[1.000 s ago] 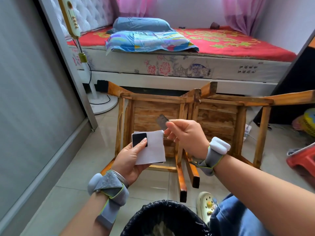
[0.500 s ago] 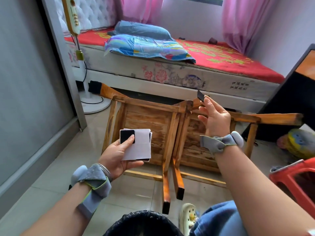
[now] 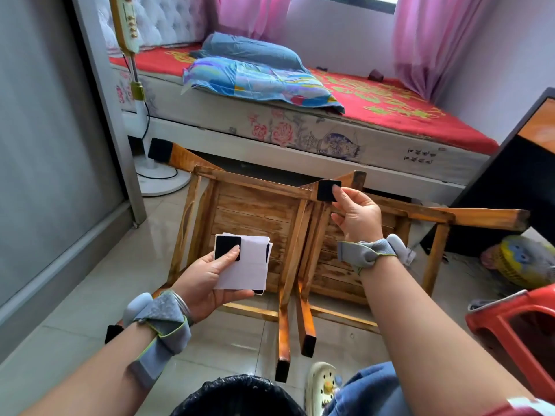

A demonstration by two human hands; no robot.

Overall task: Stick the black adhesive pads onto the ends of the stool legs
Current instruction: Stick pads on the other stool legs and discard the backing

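Within the last second a black pad (image 3: pixel 328 190) had been carried by the right hand (image 3: pixel 356 216) from near the backing sheet up to the end of a stool leg (image 3: pixel 315 190) at the far side, where the two wooden stools (image 3: pixel 255 217) met on their sides on the floor. The pad was now laid flat against that leg end, pinched at its right edge by the right fingers (image 3: pixel 339 192); whether it was fully pressed home cannot be told. By judgement, one more leg was close to being finished, and a firm press was the step in hand.

The white backing sheet (image 3: pixel 250 265) was held in the left hand (image 3: pixel 207 280), the thumb closed on it over one remaining black pad (image 3: pixel 226 247) at its top left corner. A dark edge showed at the sheet's right side, perhaps another pad.

A pad (image 3: pixel 159 149) was already seen on the far left leg end, and the two near leg ends (image 3: pixel 295 355) looked dark as well. The leg end at the far right (image 3: pixel 521 219) appeared bare wood, so work was judged to remain.

A bin lined with a black bag (image 3: pixel 237 396) stood at the bottom edge; its contents were not visible. Only part of a red plastic stool (image 3: pixel 510 328) was seen at the right
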